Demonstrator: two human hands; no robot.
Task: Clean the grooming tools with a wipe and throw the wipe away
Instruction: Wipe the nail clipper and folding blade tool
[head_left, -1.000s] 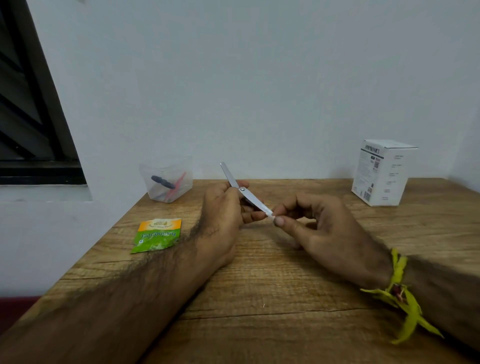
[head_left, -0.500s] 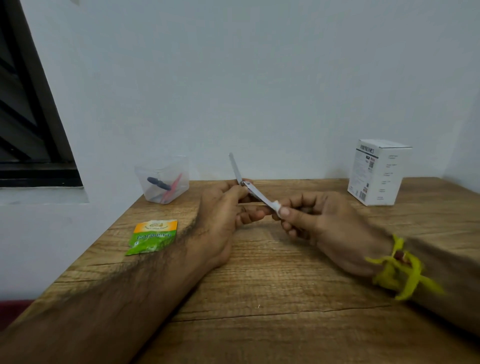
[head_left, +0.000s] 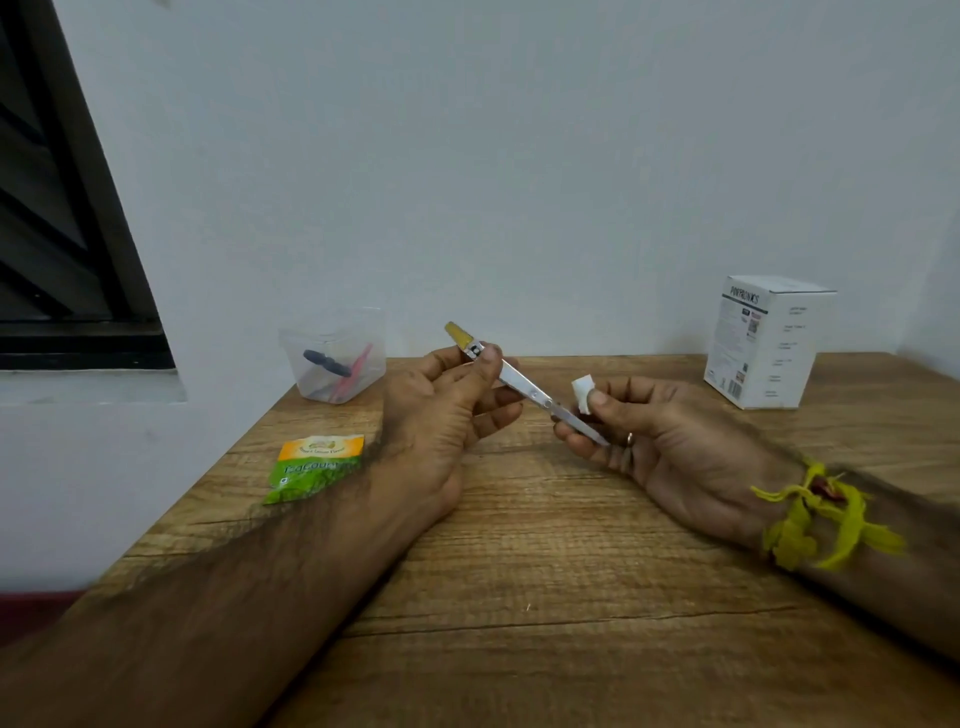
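Note:
A slim metal grooming tool (head_left: 524, 387) with a yellowish end slants over the wooden table (head_left: 519, 597). My left hand (head_left: 441, 426) pinches its upper part between thumb and fingers. My right hand (head_left: 660, 441) pinches a small folded white wipe (head_left: 583, 392) against the tool's lower blade, near the tip. A clear plastic cup (head_left: 335, 361) at the back left holds a dark tool and a pink one.
A green and orange sachet (head_left: 311, 467) lies on the table beside my left forearm. A white printed box (head_left: 763, 340) stands at the back right near the wall. A dark window frame (head_left: 67, 260) is at the left.
The tool has turned in my left hand, and its yellowish end now shows. The wipe in my right hand has slid along the blade and sticks up above my thumb.

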